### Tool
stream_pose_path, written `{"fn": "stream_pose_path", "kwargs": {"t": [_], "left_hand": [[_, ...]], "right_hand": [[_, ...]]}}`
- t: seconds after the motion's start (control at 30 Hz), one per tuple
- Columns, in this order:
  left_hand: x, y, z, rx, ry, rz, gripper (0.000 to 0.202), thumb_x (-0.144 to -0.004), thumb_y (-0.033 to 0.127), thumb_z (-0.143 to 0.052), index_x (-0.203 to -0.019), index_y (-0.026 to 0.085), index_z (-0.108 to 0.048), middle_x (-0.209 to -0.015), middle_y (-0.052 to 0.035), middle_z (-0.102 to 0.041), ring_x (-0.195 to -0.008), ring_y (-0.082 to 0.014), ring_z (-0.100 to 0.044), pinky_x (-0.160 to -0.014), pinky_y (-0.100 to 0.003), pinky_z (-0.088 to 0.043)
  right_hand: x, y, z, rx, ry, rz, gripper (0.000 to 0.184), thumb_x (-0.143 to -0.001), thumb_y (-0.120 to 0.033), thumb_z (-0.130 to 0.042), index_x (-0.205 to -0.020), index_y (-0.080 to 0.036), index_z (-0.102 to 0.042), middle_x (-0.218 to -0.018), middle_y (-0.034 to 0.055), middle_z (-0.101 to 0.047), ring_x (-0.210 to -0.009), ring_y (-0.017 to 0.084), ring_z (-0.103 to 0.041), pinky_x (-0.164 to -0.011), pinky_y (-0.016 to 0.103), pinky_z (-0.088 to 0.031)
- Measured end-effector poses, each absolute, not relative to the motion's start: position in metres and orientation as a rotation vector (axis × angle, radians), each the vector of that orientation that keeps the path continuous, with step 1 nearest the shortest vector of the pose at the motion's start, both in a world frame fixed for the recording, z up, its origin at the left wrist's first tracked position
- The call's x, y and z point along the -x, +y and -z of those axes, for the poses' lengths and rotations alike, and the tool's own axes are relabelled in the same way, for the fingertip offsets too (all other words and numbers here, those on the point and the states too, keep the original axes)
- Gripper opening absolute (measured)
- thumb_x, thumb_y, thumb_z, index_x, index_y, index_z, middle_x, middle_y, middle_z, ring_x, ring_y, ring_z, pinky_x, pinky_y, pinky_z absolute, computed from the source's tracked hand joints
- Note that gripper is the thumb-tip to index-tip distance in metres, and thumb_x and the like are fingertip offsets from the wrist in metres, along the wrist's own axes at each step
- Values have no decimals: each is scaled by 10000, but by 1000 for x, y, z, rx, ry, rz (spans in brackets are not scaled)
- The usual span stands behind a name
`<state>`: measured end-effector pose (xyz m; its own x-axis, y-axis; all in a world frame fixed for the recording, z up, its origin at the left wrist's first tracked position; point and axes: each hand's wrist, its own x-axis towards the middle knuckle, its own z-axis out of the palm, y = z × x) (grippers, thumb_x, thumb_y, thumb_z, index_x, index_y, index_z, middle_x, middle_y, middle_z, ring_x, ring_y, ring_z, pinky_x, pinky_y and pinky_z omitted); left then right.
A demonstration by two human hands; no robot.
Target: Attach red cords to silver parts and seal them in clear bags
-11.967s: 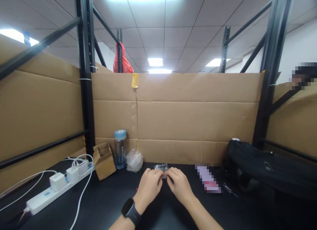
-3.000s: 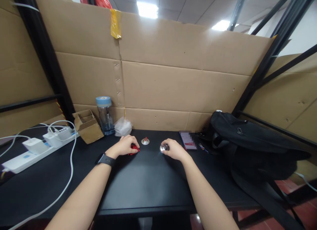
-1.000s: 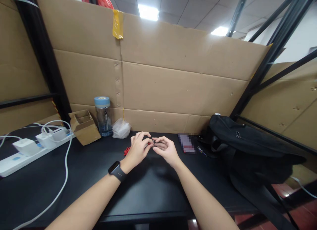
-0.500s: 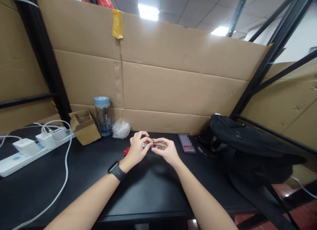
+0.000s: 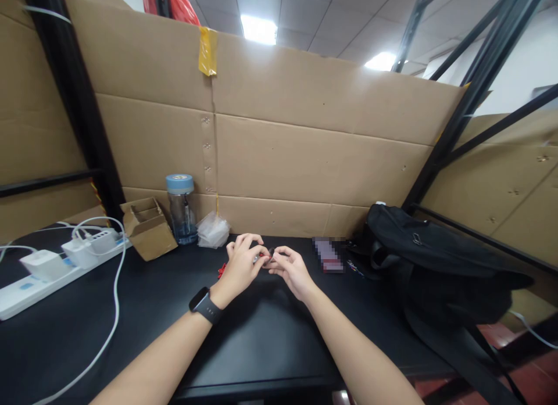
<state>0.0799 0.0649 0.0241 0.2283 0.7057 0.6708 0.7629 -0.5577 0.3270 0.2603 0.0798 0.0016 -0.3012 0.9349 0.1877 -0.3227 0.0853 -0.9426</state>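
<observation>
Above the middle of the black table (image 5: 257, 341), my left hand (image 5: 244, 261) and my right hand (image 5: 293, 270) meet at the fingertips. Between them is a small dark and red item (image 5: 271, 254), mostly hidden by the fingers, so its kind does not show. The left thumb and forefinger pinch one side of it, while the other left fingers are curled. On its other side, the right thumb and fingers are closed. Partly behind my left hand, a bright red bundle (image 5: 222, 270) shows. A dark smartwatch (image 5: 204, 304) is on my left wrist.
At the left are a white power strip (image 5: 26, 291) with chargers and a cable, an open cardboard box (image 5: 152, 236), a blue-lidded bottle (image 5: 182, 213) and a clear plastic bag (image 5: 213, 230). A blurred-out packet (image 5: 328, 255) and a black backpack (image 5: 436, 248) lie right. Cardboard (image 5: 305, 161) walls the back.
The right fingers have shifted slightly and bent in closer to the left fingertips. Red and dark parts of the item now show where a thin shiny part showed before. The camera has tilted slightly.
</observation>
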Motion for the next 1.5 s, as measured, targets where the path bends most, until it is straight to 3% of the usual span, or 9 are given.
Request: {"fn": "stream_pose_path", "kwargs": {"t": [0.2, 0.33, 0.6, 0.8, 0.9, 0.97, 1.13, 1.27, 1.5], "left_hand": [[-79, 62, -25, 2415, -1445, 1213, 98, -910, 236, -610, -866, 247, -697, -1171, -80, -611, -1197, -306, -446, -905, -463, -331], [-79, 62, -26, 2425, -1502, 1230, 82, -892, 231, -625, -868, 250, -701, -1120, -78, -618, -1157, -298, -462, -876, -450, -341], [-80, 63, -27, 2510, -1654, 1321, 116, -911, 308, -624, -880, 273, -730, -1098, -43, -612, -1126, -260, -491, -892, -412, -358], [-71, 75, -23, 2531, -1698, 1370, 179, -910, 390, -623, -854, 283, -756, -1113, -29, -630, -1124, -249, -526, -956, -419, -377], [-57, 86, -22, 2435, -1824, 1408, 236, -927, 437, -581, -894, 284, -757, -1089, -26, -644, -1100, -242, -555, -975, -420, -388], [-47, 92, -21, 2359, -1910, 1350, 244, -926, 444, -570, -925, 285, -754, -1103, -32, -645, -1113, -255, -553, -971, -433, -391], [-27, 102, -15, 2251, -1973, 1103, 239, -920, 423, -554, -920, 287, -751, -1123, -51, -650, -1128, -286, -528, -934, -451, -393], [-12, 108, -5, 2142, -2031, 884, 222, -912, 380, -546, -927, 294, -749, -1184, -72, -642, -1185, -318, -474, -947, -488, -369], [-6, 108, 4, 2050, -2071, 583, 354, -849, 364, -589, -1167, 265, -707, -1388, -137, -503, -1287, -364, -385, -968, -495, -366]], "right_hand": [[-261, 83, 2, 703, -1340, -1362, 480, -657, -313, -898, -1024, -220, -604, -1028, 65, -758, -939, 222, -746, -867, 362, -592], [-262, 85, 2, 711, -1408, -1300, 447, -584, -269, -932, -932, -207, -658, -1155, 92, -737, -1011, 250, -732, -975, 421, -561], [-269, 89, -2, 699, -1587, -1157, 200, -787, -356, -795, -870, -190, -721, -1098, 77, -724, -956, 214, -720, -894, 367, -573], [-273, 91, -2, 833, -1821, -833, 122, -873, -324, -689, -856, -205, -706, -1103, 68, -673, -865, 174, -661, -686, 285, -526], [-279, 92, -4, 928, -2028, -584, 34, -838, -214, -692, -807, -205, -701, -1094, 61, -659, -948, 195, -630, -829, 341, -502], [-283, 92, -7, 948, -2083, -478, 51, -814, -163, -692, -782, -202, -693, -1077, 56, -655, -1016, 207, -610, -919, 368, -465], [-288, 90, -15, 931, -2050, -544, 36, -834, -166, -665, -827, -197, -683, -1104, 53, -627, -951, 173, -615, -787, 290, -475], [-285, 90, -12, 948, -2109, -503, 79, -820, -125, -669, -798, -200, -684, -1087, 46, -625, -1006, 181, -604, -843, 302, -460], [-275, 90, 3, 953, -2203, -529, 91, -829, -124, -685, -795, -208, -685, -1087, 43, -630, -1024, 185, -597, -864, 313, -456]]}}
